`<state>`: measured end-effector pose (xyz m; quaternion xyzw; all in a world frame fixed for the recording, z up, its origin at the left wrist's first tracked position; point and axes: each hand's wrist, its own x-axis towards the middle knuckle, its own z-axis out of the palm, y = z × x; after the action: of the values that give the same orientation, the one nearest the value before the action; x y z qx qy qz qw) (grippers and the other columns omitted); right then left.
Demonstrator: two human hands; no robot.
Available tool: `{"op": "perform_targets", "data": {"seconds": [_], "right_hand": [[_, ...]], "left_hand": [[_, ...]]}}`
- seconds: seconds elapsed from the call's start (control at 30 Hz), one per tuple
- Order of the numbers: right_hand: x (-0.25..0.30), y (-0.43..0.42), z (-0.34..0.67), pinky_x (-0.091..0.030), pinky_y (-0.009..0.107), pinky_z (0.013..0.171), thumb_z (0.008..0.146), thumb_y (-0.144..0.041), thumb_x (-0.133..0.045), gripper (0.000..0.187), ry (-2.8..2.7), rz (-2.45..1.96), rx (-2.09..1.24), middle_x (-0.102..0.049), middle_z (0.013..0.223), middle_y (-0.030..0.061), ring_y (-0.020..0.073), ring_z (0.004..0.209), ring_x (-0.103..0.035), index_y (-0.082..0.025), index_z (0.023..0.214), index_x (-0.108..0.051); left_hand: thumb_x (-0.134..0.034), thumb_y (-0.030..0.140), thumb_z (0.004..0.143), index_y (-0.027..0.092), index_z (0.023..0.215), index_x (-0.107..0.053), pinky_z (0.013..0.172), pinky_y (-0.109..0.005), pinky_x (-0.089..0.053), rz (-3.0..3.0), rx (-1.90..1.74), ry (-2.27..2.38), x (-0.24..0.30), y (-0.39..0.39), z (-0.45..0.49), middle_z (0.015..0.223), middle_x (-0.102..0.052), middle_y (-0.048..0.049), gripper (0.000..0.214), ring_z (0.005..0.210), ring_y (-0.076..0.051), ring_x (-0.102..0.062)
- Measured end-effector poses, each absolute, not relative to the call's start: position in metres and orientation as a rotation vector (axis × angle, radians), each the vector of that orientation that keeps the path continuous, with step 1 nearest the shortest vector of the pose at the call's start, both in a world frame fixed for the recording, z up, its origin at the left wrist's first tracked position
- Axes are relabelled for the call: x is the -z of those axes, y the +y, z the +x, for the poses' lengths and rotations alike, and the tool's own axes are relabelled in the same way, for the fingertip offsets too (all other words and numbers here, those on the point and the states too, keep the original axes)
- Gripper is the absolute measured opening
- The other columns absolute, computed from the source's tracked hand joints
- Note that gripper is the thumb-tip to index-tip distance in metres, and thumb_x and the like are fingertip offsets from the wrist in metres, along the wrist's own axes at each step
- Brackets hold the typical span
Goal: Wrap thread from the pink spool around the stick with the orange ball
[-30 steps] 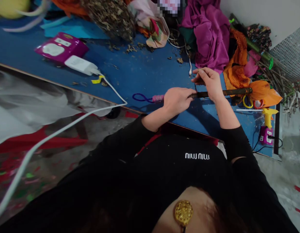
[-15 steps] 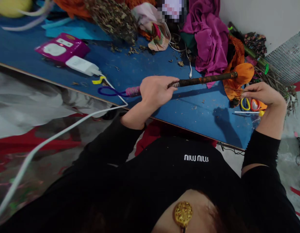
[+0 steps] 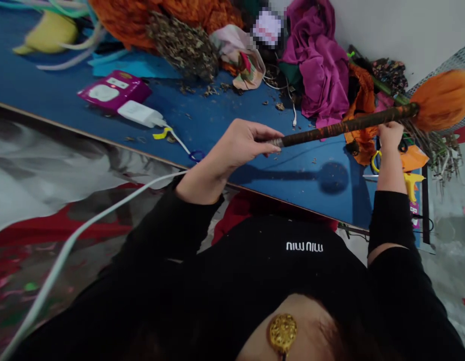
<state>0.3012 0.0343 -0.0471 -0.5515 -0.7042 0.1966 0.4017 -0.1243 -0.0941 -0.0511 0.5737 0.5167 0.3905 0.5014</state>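
My left hand (image 3: 238, 148) is closed around the near end of a long dark stick (image 3: 341, 126) wound with orange thread. The stick rises to the right above the blue table (image 3: 217, 115) and ends in a fluffy orange tuft (image 3: 443, 99). Its shadow falls on the table below. My right hand (image 3: 389, 136) reaches under the far part of the stick, down among yellow-handled scissors (image 3: 375, 161) and orange cloth (image 3: 363, 108). Its fingers are hidden behind the stick, and whether it grips anything is unclear.
A purple power strip (image 3: 112, 90) with a white charger (image 3: 140, 113) and cable lies at the left. Magenta cloth (image 3: 317, 65), dried plant bits (image 3: 183, 45) and twigs pile along the back. A yellow glue gun (image 3: 411, 181) sits by the right edge.
My left hand has lifted the stick, so its orange tuft now hangs high at the right. My right hand has moved further back, under the stick toward the scissors.
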Motion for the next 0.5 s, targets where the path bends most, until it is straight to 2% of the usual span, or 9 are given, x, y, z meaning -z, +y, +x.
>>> {"op": "perform_targets", "data": {"seconds": [0.07,0.13,0.2,0.27,0.33,0.4,0.47,0.5], "right_hand": [[0.058,0.018,0.278,-0.055,0.017,0.092,0.093,-0.002,-0.051,0.026,-1.702,-1.547,-0.264,-0.073,0.086,-0.0021,0.0070,0.089,-0.069,-0.016,0.078,-0.066],[0.065,-0.002,0.244,-0.053,0.033,0.114,0.091,-0.004,-0.059,0.018,-1.649,-1.609,-0.152,-0.077,0.115,0.0074,0.0151,0.115,-0.072,-0.016,0.097,-0.071],[0.071,-0.022,0.203,-0.047,0.041,0.125,0.093,-0.020,-0.066,0.020,-1.769,-1.420,-0.363,-0.075,0.132,0.0098,0.0197,0.133,-0.067,-0.020,0.112,-0.072],[0.077,-0.040,0.162,-0.048,0.039,0.125,0.093,-0.037,-0.070,0.027,-1.833,-1.122,-0.745,-0.073,0.137,0.0071,0.0200,0.137,-0.065,-0.026,0.118,-0.071],[0.082,-0.058,0.132,-0.054,0.039,0.117,0.089,-0.054,-0.075,0.037,-1.811,-0.962,-1.016,-0.077,0.123,0.0070,0.0212,0.123,-0.071,-0.026,0.112,-0.072],[0.082,-0.076,0.116,-0.062,0.038,0.098,0.089,-0.066,-0.072,0.043,-1.802,-0.982,-1.152,-0.077,0.098,0.0048,0.0197,0.095,-0.073,-0.025,0.102,-0.073],[0.078,-0.092,0.113,-0.061,0.037,0.086,0.094,-0.070,-0.064,0.046,-1.771,-1.067,-1.038,-0.070,0.080,0.0024,0.0177,0.078,-0.067,-0.025,0.088,-0.072],[0.074,-0.098,0.114,-0.060,0.038,0.087,0.097,-0.070,-0.061,0.047,-1.733,-1.079,-0.916,-0.068,0.079,0.0029,0.0182,0.079,-0.066,-0.026,0.082,-0.072]], "left_hand": [[-0.083,0.023,0.066,0.021,0.094,-0.087,0.061,-0.026,-0.050,1.360,-0.941,1.223,0.043,-0.096,-0.112,0.076,-0.078,-0.0040,0.028,0.061,-0.012,-0.061],[-0.083,0.020,0.068,0.018,0.098,-0.087,0.056,-0.025,-0.048,1.349,-0.962,1.209,0.038,-0.096,-0.101,0.074,-0.076,-0.0040,0.030,0.058,-0.011,-0.060],[-0.084,0.019,0.070,0.016,0.102,-0.086,0.053,-0.024,-0.046,1.346,-0.990,1.199,0.037,-0.093,-0.092,0.074,-0.076,-0.0043,0.032,0.058,-0.011,-0.061],[-0.084,0.019,0.071,0.015,0.104,-0.086,0.052,-0.024,-0.046,1.347,-1.012,1.181,0.038,-0.089,-0.086,0.075,-0.076,-0.0046,0.034,0.058,-0.013,-0.063],[-0.083,0.019,0.073,0.014,0.106,-0.086,0.051,-0.025,-0.046,1.355,-1.032,1.164,0.040,-0.085,-0.083,0.073,-0.076,-0.0046,0.034,0.058,-0.014,-0.064],[-0.082,0.019,0.075,0.014,0.109,-0.086,0.052,-0.026,-0.047,1.370,-1.047,1.157,0.042,-0.083,-0.083,0.072,-0.075,-0.0041,0.034,0.058,-0.014,-0.064],[-0.082,0.018,0.076,0.014,0.109,-0.085,0.052,-0.026,-0.048,1.380,-1.061,1.165,0.042,-0.082,-0.085,0.071,-0.075,-0.0038,0.034,0.058,-0.014,-0.065],[-0.082,0.019,0.076,0.014,0.109,-0.085,0.052,-0.026,-0.048,1.379,-1.065,1.168,0.042,-0.082,-0.085,0.072,-0.076,-0.0041,0.034,0.058,-0.014,-0.065]]}}
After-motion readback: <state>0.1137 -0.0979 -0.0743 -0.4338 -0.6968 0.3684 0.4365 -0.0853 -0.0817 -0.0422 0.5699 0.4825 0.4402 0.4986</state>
